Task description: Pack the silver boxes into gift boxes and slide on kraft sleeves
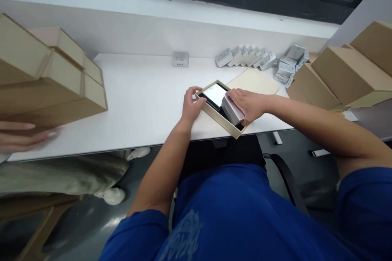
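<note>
A shallow tan box tray (214,116) lies at the near edge of the white table (137,102), with a black insert and a white card (215,94) inside. My left hand (191,105) pinches the tray's left rim with curled fingers. My right hand (249,104) is closed over a small silver-white box (232,111) and holds it in the tray's right end.
A tan lid or sheet (254,81) lies behind the tray. Several small silver boxes (245,57) stand in a row at the back, one more (180,59) apart. Cardboard cartons are stacked left (49,77) and right (346,73). Another person's hand (21,135) is at the far left.
</note>
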